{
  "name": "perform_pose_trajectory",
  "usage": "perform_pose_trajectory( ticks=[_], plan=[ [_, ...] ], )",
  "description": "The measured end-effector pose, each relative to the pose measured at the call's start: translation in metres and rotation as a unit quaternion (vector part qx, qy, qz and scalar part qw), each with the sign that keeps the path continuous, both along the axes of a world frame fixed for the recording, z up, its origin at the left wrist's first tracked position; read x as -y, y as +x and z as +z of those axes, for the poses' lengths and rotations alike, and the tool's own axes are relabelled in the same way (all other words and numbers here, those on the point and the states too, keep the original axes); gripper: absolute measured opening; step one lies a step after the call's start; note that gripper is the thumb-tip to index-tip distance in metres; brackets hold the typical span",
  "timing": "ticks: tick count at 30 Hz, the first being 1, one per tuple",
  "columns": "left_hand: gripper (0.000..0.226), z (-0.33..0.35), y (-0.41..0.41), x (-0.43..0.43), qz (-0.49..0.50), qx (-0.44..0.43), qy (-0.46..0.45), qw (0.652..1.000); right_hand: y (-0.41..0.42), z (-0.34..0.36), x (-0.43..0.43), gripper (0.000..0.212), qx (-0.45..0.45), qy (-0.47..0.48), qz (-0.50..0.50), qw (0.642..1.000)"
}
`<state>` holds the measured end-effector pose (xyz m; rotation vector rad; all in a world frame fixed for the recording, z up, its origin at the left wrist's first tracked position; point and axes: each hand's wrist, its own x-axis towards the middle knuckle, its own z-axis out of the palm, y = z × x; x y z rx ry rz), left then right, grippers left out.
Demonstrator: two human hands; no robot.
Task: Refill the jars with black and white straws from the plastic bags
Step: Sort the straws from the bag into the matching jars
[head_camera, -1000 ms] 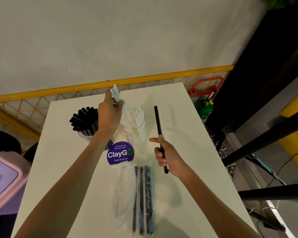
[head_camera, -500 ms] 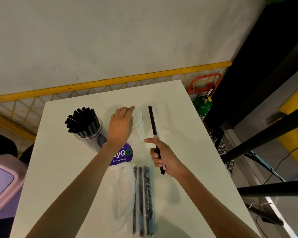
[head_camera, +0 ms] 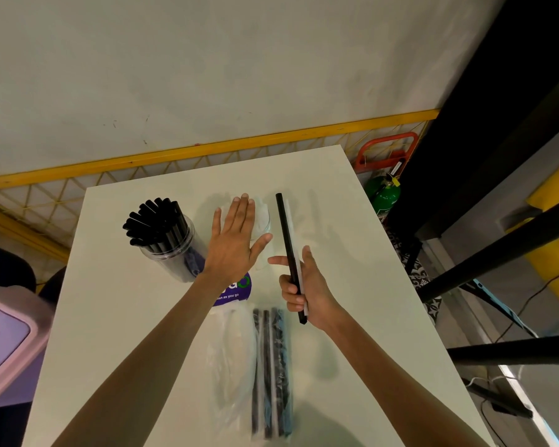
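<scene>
The left hand (head_camera: 236, 243) reaches to the far middle of the white bench (head_camera: 352, 253), palm down, with its fingers straight and close together and the thumb spread to the right. It lies flat over the mouth of a clear plastic jar (head_camera: 264, 228), which shows only at the hand's right edge, with pale white straws (head_camera: 259, 211) dimly visible inside. Whether the palm presses on them cannot be told.

The right hand (head_camera: 304, 291) is just to the right and nearer. Its fingers are curled round a long black straw (head_camera: 285, 227) and a thin white straw (head_camera: 293, 229) held side by side, with the forefinger pointing left. Both straws slant up and away from the hand, their far ends near the hidden jar.

To the left stands a second clear round jar (head_camera: 178, 256), packed with upright black straws (head_camera: 155, 221). A round purple sticker (head_camera: 239, 290) lies on the bench, partly under the left wrist. Nearer, two clear plastic bags lie lengthwise side by side. The left bag (head_camera: 231, 359) looks pale and crumpled, and its contents are unclear. The right bag (head_camera: 271, 366) holds black straws.

A pink-lidded bin (head_camera: 4, 327) sits at the left edge.
</scene>
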<state>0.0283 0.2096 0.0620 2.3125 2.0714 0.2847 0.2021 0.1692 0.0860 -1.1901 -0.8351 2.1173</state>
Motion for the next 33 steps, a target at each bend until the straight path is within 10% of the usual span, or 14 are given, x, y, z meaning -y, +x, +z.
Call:
perform_pose_trajectory(
  ticks=[8, 18, 33],
  plan=[
    [0.044, 0.043, 0.018, 0.004, 0.09, 0.318, 0.112, 0.937, -0.009, 0.009, 0.001, 0.043, 0.023, -0.01, -0.022, 0.999],
    [0.014, 0.068, 0.02, 0.009, 0.178, 0.514, -0.033, 0.838, -0.02, 0.017, 0.011, 0.029, 0.081, 0.056, -0.005, 0.995],
    [0.021, 0.123, -0.032, -0.003, 0.114, 0.382, 0.206, 0.893, -0.014, 0.012, 0.012, 0.028, 0.066, 0.041, -0.059, 0.995]
  ],
)
